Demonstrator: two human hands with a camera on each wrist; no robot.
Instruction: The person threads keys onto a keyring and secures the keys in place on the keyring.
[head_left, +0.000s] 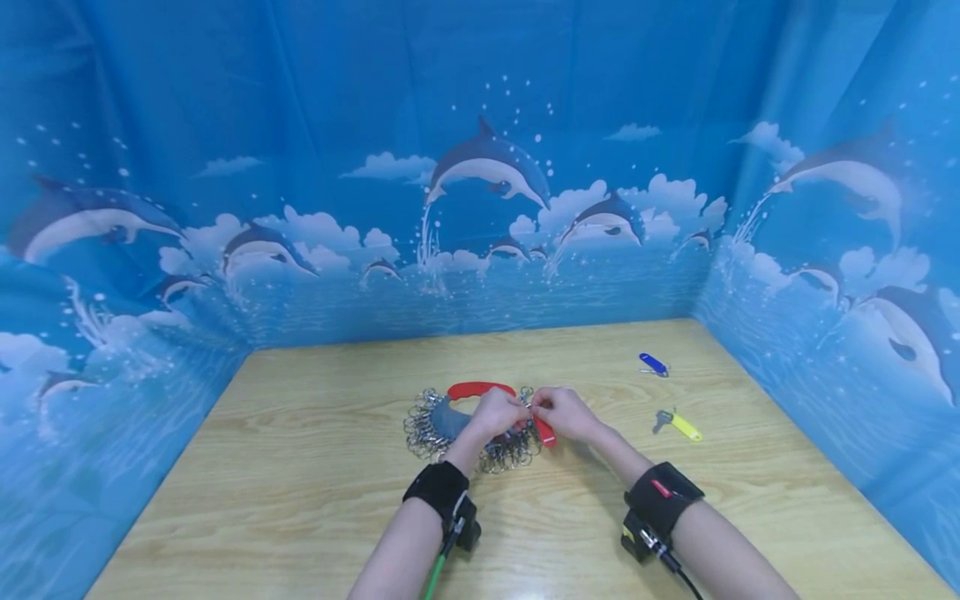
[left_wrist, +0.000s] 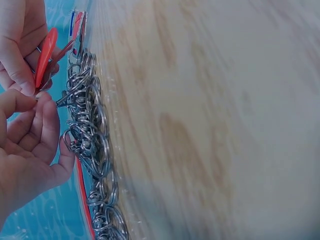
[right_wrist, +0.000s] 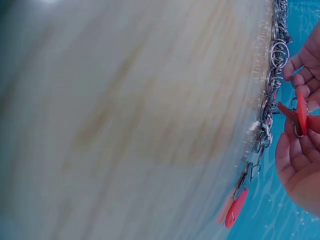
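A red-handled key holder point(head_left: 480, 387) with a grey metal plate lies on the table, edged by metal clips and rings point(left_wrist: 90, 135). My left hand point(head_left: 498, 412) is over its right part, and its thumb and fingertips pinch a thin metal ring in the left wrist view. Close beside it, my right hand point(head_left: 566, 412) holds a red key tag point(right_wrist: 302, 115) with a key against it. The fingertips of both hands nearly meet. A second red key tag point(right_wrist: 236, 207) hangs from the clips near the tabletop. Fingers partly hide the held ring.
To the right on the wooden table point(head_left: 300, 467) lie a blue key tag point(head_left: 654, 364) with a key and, nearer, a yellow key tag point(head_left: 686, 427) with a key. A blue dolphin-print curtain point(head_left: 337, 108) stands behind the table and along both sides.
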